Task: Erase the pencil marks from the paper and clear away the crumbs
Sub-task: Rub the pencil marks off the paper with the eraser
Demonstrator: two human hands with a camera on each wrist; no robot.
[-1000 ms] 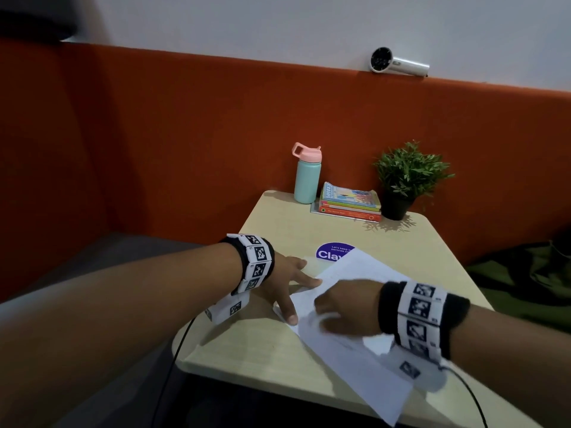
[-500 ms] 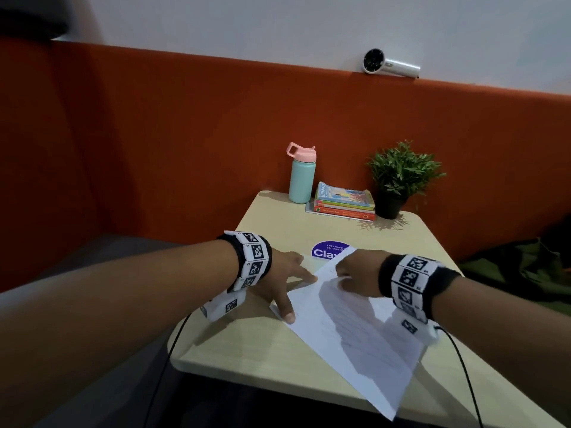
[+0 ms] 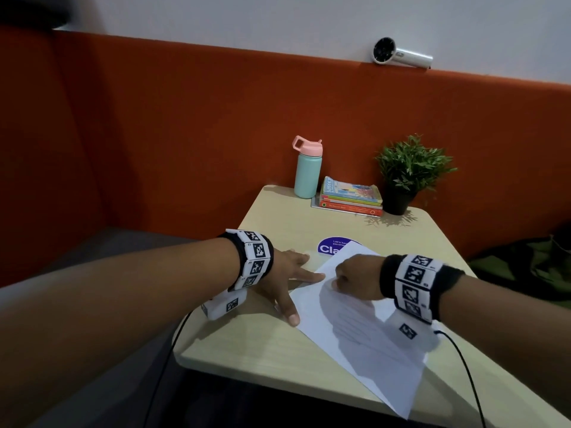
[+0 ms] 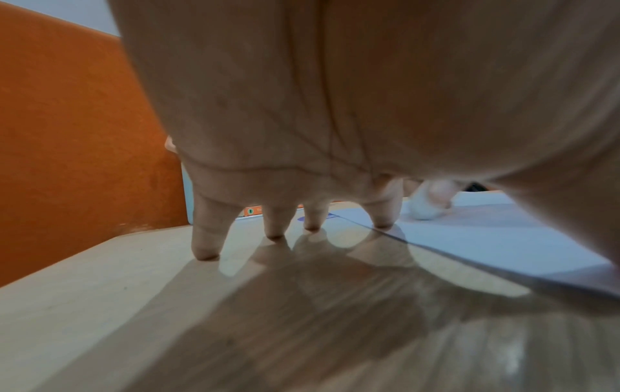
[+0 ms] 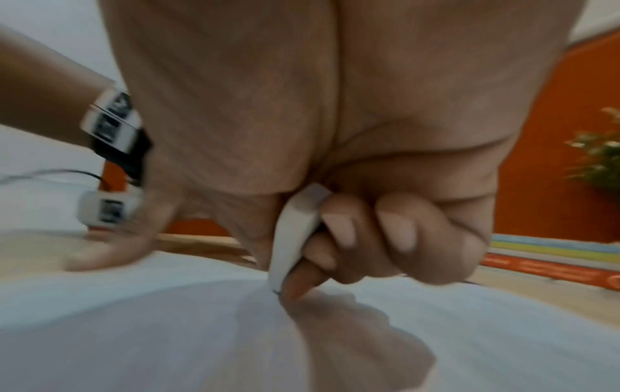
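Erasing is the step in hand, and it looks well short of done. The right hand [image 3: 355, 278], centre-right of the head view, has its grip clamped on a small white rubber eraser [image 5: 295, 236]: in the right wrist view, fingers [image 5: 339, 230] curled round it, its lower tip down on the white sheet of paper [image 3: 364, 332]. That sheet lies at a slant on the pale wooden table [image 3: 247, 344], its near corner hanging over the table's front edge at the lower right. The left hand [image 3: 287, 273], centre of frame, has its grip apart, fingers [image 4: 208, 233] spread flat on the table, forefinger and thumb pinning the paper's left edge. Faint grey lines run down the middle of the sheet, so I judge plenty of pencil remains. Crumbs are too small to make out. Next move calls for short firm strokes working down the page with the left hand holding it steady, or that overhanging sheet may slide or crease.
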